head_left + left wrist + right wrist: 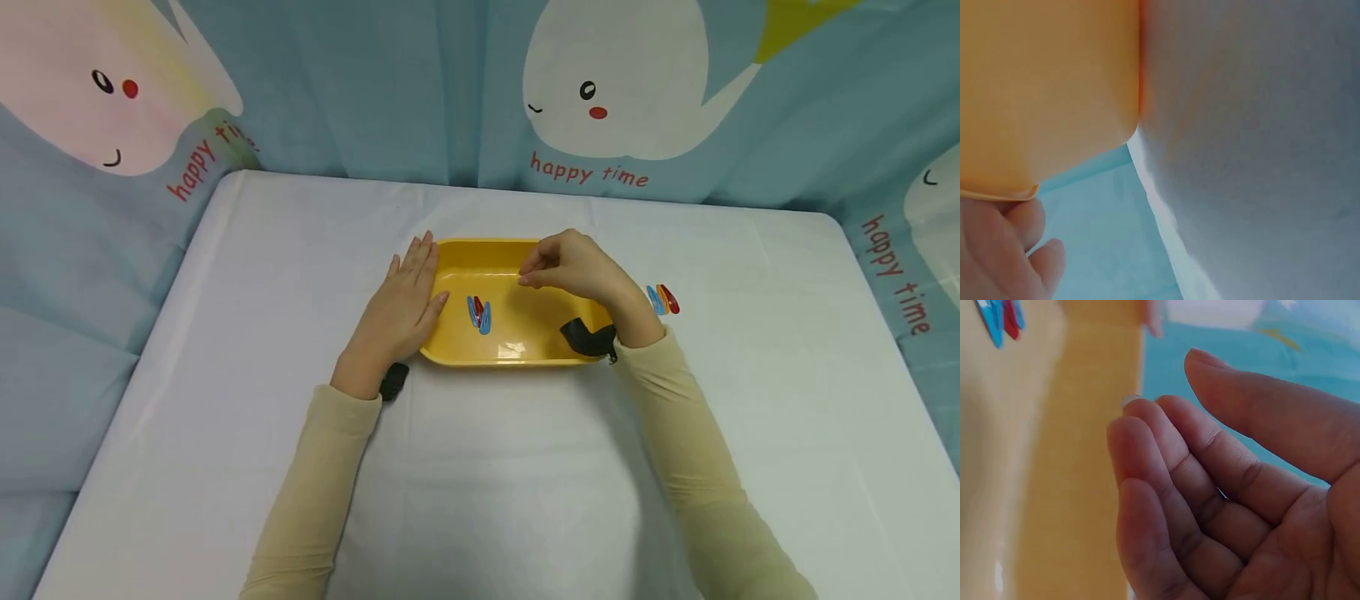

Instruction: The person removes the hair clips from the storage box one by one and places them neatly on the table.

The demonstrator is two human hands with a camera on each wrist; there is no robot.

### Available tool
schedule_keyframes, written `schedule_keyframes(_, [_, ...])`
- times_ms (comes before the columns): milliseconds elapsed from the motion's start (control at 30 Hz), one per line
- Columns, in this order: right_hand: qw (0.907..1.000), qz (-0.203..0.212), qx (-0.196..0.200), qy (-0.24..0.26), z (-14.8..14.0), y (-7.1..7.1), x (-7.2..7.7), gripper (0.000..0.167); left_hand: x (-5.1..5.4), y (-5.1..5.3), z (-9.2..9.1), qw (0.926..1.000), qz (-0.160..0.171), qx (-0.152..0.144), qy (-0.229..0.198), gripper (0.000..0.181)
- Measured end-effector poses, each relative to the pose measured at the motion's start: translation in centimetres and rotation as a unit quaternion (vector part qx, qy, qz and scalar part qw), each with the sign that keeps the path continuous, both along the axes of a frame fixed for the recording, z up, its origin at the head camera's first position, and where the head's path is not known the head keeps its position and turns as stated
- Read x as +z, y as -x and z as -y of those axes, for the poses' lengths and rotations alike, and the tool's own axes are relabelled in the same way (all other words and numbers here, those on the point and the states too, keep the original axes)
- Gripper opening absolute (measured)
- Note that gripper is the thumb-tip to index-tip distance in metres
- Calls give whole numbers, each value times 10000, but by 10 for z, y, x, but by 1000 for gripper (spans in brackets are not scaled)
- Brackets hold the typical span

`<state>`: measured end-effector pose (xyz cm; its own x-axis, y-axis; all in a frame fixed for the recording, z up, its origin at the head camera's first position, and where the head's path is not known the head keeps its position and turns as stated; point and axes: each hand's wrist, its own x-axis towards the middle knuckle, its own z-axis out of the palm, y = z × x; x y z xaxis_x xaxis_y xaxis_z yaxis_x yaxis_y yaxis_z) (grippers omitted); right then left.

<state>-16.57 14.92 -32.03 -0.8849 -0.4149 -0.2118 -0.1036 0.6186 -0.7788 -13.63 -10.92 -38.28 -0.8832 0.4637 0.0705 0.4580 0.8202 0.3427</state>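
Note:
A yellow tray (pixel 517 329) sits on the white table, with blue and red snap hair clips (pixel 486 317) lying together in its left half. My left hand (pixel 399 310) rests along the tray's left rim, fingers straight and thumb over the edge. Above the right half of the tray hovers my right hand (pixel 576 265), its fingers gently bent. In the right wrist view the thumb stands apart from the fingertips (pixel 1132 440), and nothing shows between them. The left wrist view catches the tray's outer wall (pixel 1047 81) and curled-looking fingertips (pixel 1025 222) at its rim.
Right of the tray, beside the right forearm, more hair clips (pixel 663 300) in blue, orange and red lie in a row on the white tablecloth (pixel 480 483). Blue curtains (pixel 390 92) with whale prints hang behind and along the sides. Dark straps (pixel 588 337) sit at the wrists.

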Motion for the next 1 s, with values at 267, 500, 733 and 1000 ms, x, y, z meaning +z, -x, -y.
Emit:
schedule_keyframes(267, [9984, 442, 343, 115, 24, 13, -16, 9, 3, -4, 0, 9989, 177, 417, 78, 63])
schedule_keyframes(500, [9960, 762, 452, -100, 31, 23, -35, 7, 1, -7, 0, 9983, 292, 478, -130, 63])
schedule_keyframes(733, [9895, 1268, 696, -53, 35, 23, -42, 9, 1, -6, 0, 9985, 235, 474, -165, 63])
schedule_keyframes(1000, [9894, 1304, 573, -275, 40, 25, -51, 12, 1, -6, -1, 9984, 216, 499, -120, 63])
